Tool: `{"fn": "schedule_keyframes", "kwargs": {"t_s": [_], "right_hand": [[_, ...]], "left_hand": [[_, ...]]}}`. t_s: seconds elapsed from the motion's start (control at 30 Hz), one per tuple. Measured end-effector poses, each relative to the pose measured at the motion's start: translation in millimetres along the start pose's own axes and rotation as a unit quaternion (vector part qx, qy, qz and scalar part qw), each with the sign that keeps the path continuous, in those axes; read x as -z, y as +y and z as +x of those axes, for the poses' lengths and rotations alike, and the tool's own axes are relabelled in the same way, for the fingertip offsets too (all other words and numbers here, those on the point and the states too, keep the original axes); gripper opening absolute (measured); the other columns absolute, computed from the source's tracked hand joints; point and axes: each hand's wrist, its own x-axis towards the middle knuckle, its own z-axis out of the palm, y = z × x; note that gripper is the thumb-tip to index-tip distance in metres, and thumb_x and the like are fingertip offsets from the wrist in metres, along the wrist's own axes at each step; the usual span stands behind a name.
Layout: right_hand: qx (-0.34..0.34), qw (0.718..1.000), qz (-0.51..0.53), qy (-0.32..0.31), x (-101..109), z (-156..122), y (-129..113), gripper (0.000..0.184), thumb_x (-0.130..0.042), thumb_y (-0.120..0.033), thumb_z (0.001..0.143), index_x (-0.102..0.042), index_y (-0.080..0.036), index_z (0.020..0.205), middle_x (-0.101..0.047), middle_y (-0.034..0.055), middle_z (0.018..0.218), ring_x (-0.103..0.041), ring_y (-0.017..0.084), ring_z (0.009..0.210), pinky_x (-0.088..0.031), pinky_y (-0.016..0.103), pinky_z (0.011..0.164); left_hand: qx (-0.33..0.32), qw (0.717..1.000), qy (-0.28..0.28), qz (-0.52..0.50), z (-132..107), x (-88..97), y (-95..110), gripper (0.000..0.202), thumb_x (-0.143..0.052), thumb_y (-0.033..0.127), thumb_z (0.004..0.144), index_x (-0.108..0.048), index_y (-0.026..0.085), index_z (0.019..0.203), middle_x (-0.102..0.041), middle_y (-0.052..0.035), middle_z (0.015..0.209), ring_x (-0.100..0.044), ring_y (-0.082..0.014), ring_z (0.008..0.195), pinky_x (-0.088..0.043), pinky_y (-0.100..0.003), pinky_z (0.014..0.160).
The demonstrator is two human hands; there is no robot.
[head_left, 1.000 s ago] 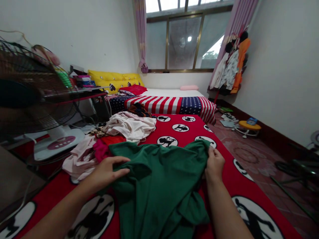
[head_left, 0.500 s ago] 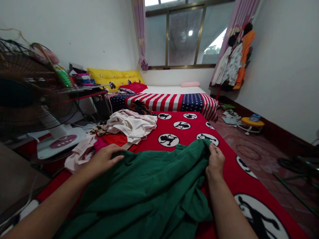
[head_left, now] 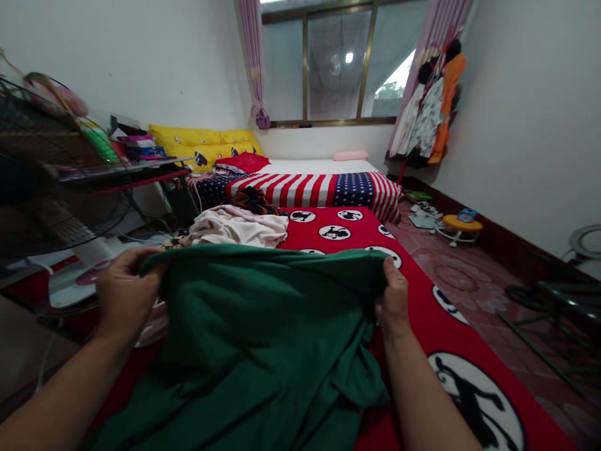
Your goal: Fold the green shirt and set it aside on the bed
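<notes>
A green garment (head_left: 263,326), its exact kind hard to make out, is stretched between my two hands with its top edge lifted. My left hand (head_left: 126,291) is closed on the upper left corner. At the upper right corner, my right hand (head_left: 394,297) grips the cloth with thumb and fingers. The lower part hangs in folds onto a red blanket (head_left: 413,351) printed with black figures in white circles. Just behind the raised edge lies a heap of white and pale clothes (head_left: 239,227), partly hidden by the green cloth.
To the left stand an electric fan (head_left: 75,232) and a cluttered table (head_left: 154,166). A bed with a stars-and-stripes cover (head_left: 300,190) lies beyond. On the right are a yellow stool (head_left: 462,223), a dark metal-framed object (head_left: 563,307) and hanging clothes (head_left: 429,119).
My left hand has moved left and closed on the green garment's corner. The top edge has risen and is pulled wide, now covering part of the clothes heap. The view has shifted slightly.
</notes>
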Motion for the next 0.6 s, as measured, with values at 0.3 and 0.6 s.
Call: {"fn": "schedule_keyframes", "kwargs": {"t_s": [0.3, 0.6], "right_hand": [[0.032, 0.914, -0.354, -0.196, 5.0, -3.9, 29.8, 0.070, -0.069, -0.039, 0.067, -0.051, -0.020, 0.132, -0.063, 0.0130, 0.121, -0.063, 0.017, 0.071, -0.049, 0.031, 0.063], [0.044, 0.794, -0.516, -0.318, -15.7, -32.8, 21.7, 0.042, -0.067, -0.040, 0.073, -0.069, -0.019, 0.109, -0.072, 0.0067, 0.090, -0.065, 0.025, 0.085, -0.047, 0.032, 0.073]], "left_hand": [[0.121, 0.972, -0.100, 0.175, 17.7, 23.6, -75.9, 0.041, -0.065, 0.038, 0.069, -0.071, 0.016, 0.102, -0.072, -0.0057, 0.094, -0.064, -0.0236, 0.086, -0.046, -0.024, 0.062], [0.097, 0.977, -0.152, 0.112, 6.2, 32.0, -55.3, 0.050, -0.060, 0.050, 0.065, -0.072, 0.017, 0.099, -0.073, -0.0045, 0.096, -0.066, -0.0252, 0.086, -0.053, -0.029, 0.068]]}}
